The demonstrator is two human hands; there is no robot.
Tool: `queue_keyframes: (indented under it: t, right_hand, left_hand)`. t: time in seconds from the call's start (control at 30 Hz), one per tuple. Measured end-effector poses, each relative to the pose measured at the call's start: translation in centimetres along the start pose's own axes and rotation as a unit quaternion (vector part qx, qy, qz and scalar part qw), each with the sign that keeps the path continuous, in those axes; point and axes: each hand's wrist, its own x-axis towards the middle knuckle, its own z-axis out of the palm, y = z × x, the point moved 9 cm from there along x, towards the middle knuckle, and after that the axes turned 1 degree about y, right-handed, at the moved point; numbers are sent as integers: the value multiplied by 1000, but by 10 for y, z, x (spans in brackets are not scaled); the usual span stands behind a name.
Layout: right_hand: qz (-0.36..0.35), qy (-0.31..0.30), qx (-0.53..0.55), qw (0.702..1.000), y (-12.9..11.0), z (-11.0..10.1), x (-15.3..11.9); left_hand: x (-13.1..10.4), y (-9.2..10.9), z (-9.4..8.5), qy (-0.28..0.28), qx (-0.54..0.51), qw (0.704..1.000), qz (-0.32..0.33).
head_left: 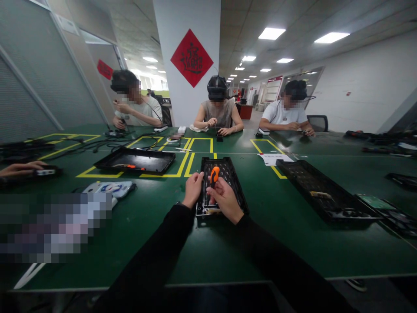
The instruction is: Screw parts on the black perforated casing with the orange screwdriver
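A black rectangular plastic casing [240, 198] lies on the green table straight in front of me, with small pale marks across its inside. My left hand [193, 190] is closed on its left edge. In my right hand [227, 200] is a screwdriver with an orange and black handle [215, 172], gripped over the casing's near half. The handle's end points up and away from me. The screwdriver's tip is hidden by my fingers, so I cannot tell what it touches. Some light-coloured parts show at the casing's near end.
Black trays lie to the left [159, 161] and right [302, 180], with small parts inside. A paper sheet [273, 159], a green circuit board [374, 201] and a pale printed pouch [112, 188] are nearby. Co-workers sit opposite; another person's hand [22, 168] is at far left.
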Motion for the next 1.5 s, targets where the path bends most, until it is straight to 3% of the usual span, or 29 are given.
queue_keyframes:
  t: [0.13,0.37,0.57,1.0,1.3,1.5]
  right_hand:
    - [-3,25,10,1000,-1,-4,-2]
    - [-16,3,-42,999,-8,-1,-6]
    - [-16,25,-22,999,-7,-5,-4]
    - [-12,12,-45,999,-5,-4,-3]
    - [27,10,22,999,1,0,-2]
    - [18,6,-36,999,-5,-3,-3]
  left_hand:
    - [2,-2,1,-2,4,1000,-4]
    - [1,-2,10,-51,19,998,13]
    - [2,-2,9,-42,29,999,19]
    - [2,-1,8,-40,26,999,16]
    - [1,-2,9,-44,32,999,5]
    - [1,0,8,-41,20,999,13]
